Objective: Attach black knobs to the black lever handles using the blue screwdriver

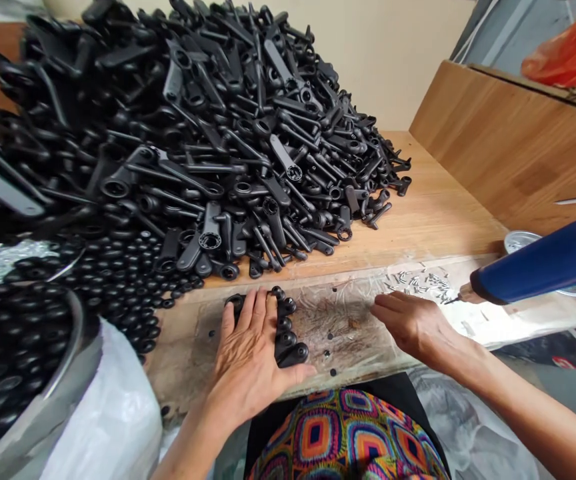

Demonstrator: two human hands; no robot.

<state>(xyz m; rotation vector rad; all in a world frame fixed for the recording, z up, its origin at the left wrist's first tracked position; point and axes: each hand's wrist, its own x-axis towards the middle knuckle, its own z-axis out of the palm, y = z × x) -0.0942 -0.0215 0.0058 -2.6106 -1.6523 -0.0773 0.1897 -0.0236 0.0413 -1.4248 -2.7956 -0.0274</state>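
Two hands apart, left hand (248,357) pressed over black plastic parts (286,340), lengthwise away from body, right hand (413,325) empty

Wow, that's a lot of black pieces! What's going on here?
A person is working with bare hands at a wooden bench. Their left hand rests over a short row of small black parts, while their right hand lies on a plastic sheet near scattered small metal pins. Beyond sits a big heap of black arm-shaped parts, beside a pile of round black pieces. A blue tool points toward the pins.
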